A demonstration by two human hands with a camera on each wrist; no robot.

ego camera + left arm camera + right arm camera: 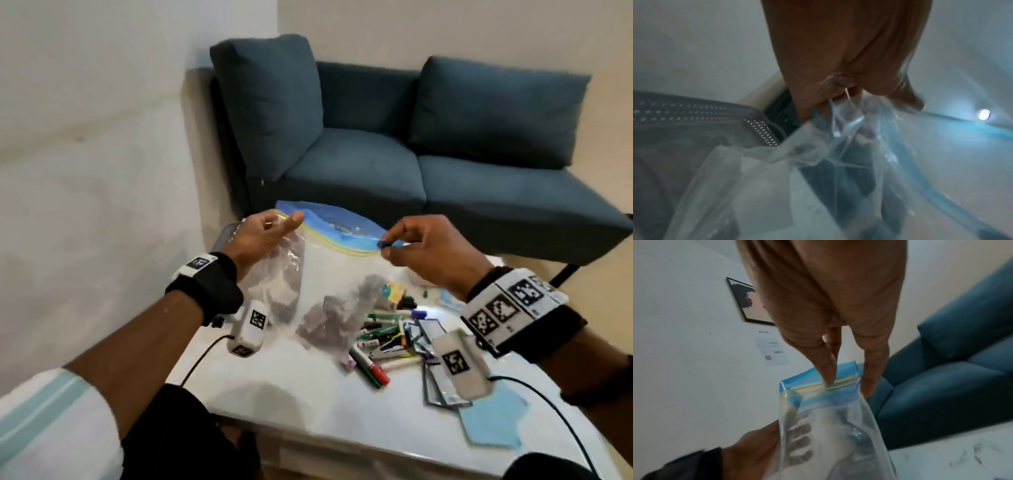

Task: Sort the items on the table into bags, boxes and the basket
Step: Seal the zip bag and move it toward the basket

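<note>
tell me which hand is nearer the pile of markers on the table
Right. The right hand pinches the zip bag's blue seal almost directly above the marker pile. The left hand grips the bag's other end, off to the pile's left, near the grey basket.

One zip bag (329,260), two hands, one sofa (411,164); the heaped markers (383,339) cannot be counted.

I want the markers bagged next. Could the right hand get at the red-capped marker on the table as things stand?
Probably not yet. The right hand is pinching the zip-top bag at its blue strip, held up with the left hand. The red-capped marker lies uncovered below it, so letting go should free the way.
</note>
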